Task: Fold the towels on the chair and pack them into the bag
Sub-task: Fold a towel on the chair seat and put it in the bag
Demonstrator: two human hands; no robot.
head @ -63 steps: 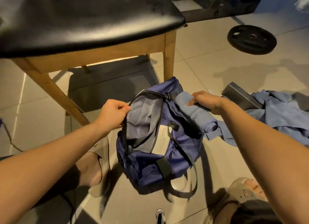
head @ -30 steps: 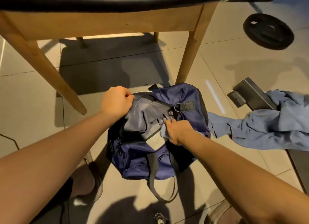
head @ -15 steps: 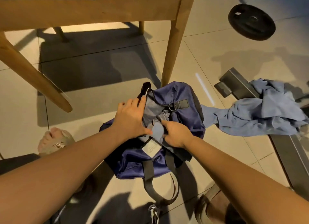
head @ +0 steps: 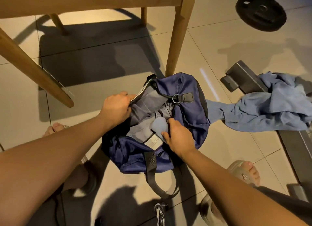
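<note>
My left hand (head: 116, 107) grips the bag (head: 190, 111) rim, pulling the mouth wide; my right hand (head: 179, 136) curls round the rolled towel (head: 159, 125), half inside. I should push it deep into a corner, leaving room for the loose towel (head: 270, 111) on the floor (head: 219, 48)

The bag (head: 189, 111) sits on the floor (head: 101, 60) before a chair leg (head: 177, 40), with a rolled towel (head: 159, 125) in its opening. Right of it a loose towel (head: 270, 107) lies across a metal bar (head: 243, 77), a weight plate (head: 260, 11) well behind.
</note>
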